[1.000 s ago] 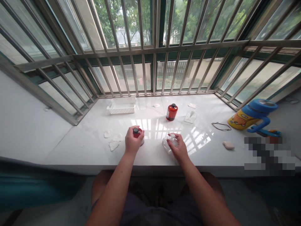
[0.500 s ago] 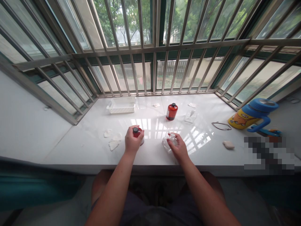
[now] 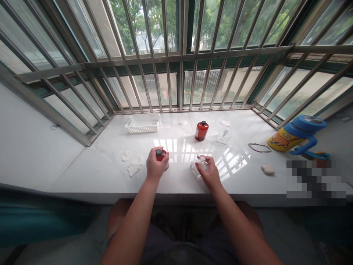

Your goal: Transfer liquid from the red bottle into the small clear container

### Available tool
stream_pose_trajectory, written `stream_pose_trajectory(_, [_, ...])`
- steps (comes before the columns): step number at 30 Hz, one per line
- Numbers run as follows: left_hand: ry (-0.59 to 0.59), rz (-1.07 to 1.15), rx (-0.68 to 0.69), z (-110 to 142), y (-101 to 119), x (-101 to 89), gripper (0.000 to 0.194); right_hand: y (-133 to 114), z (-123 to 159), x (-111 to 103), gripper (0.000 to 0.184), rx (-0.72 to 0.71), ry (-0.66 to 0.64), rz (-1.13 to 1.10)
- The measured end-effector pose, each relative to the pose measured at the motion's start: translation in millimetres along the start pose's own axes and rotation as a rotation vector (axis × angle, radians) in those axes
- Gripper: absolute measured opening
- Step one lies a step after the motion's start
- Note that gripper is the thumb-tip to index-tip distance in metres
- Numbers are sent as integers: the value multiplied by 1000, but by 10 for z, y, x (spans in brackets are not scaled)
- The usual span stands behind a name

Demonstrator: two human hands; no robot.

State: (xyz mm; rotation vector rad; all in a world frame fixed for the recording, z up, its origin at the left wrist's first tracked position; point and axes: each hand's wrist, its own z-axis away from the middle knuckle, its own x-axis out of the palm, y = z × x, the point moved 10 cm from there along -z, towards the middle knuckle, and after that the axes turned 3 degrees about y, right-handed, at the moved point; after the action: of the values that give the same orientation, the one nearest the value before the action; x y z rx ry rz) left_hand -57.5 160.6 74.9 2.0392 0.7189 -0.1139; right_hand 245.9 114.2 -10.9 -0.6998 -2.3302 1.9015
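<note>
My left hand [image 3: 154, 164] is wrapped round a red bottle [image 3: 161, 156] with a black cap, which stands upright on the white sill; my fingers cover much of its side. To the right, my right hand [image 3: 209, 170] grips a clear glass bottle [image 3: 195, 168] near its neck. The glass bottle rests on the sill, its base partly behind my fingers. Beyond both hands stands a second red bottle [image 3: 202, 131], also black-capped, and beside it a clear glass container [image 3: 223, 136].
A white perforated basket [image 3: 143, 125] sits at the back left. Crumpled white tissue pieces [image 3: 134, 169] lie left of my left hand. On the right are a thin cord loop [image 3: 259, 148], a beige pad [image 3: 268, 169] and a blue-and-yellow flask [image 3: 292, 136]. Metal bars [image 3: 182, 57] line the window.
</note>
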Motion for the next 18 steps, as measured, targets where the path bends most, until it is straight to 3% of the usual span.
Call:
stream_pose_trajectory(8, [-3,2,-9,-1,0,2,28,-12,0,-1,41,-15,-1,3])
stream_pose_trajectory(14, [2,-2,-10,1,-7,-1,28,-83,-18,1,35,-128,0,64])
stream_pose_trajectory(18, [5,-3,-5,-2,-10,1,28,17,-13,-8,44,-33,10,36])
